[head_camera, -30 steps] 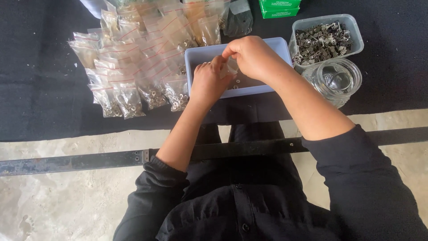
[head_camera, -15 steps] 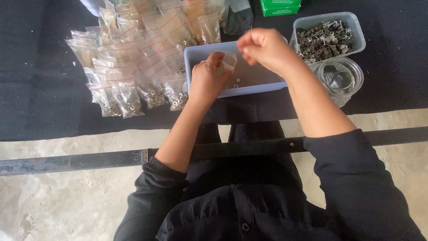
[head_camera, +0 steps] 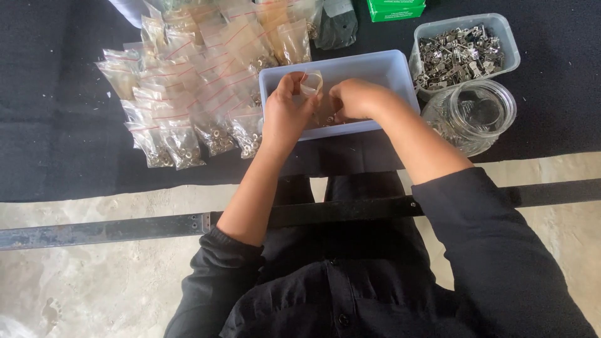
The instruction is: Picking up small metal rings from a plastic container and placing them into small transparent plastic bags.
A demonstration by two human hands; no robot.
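Two hands at work over a pale blue rectangular tub [head_camera: 375, 66] on a black-covered counter [head_camera: 50, 112].

A small clear bag [head_camera: 311, 82] is held open at its mouth by the left hand [head_camera: 285, 116], above the tub's left half; the right hand [head_camera: 352, 100] is lowered into the tub just beside it, fingers curled downward among small metal pieces. Filled clear bags [head_camera: 188, 106] with red seal lines are spread in overlapping rows to the left of the tub. A clear tub of metal parts [head_camera: 460, 53] and a round glass jar [head_camera: 472, 116] are seen to the right, and a green box [head_camera: 395, 9] at the upper edge.
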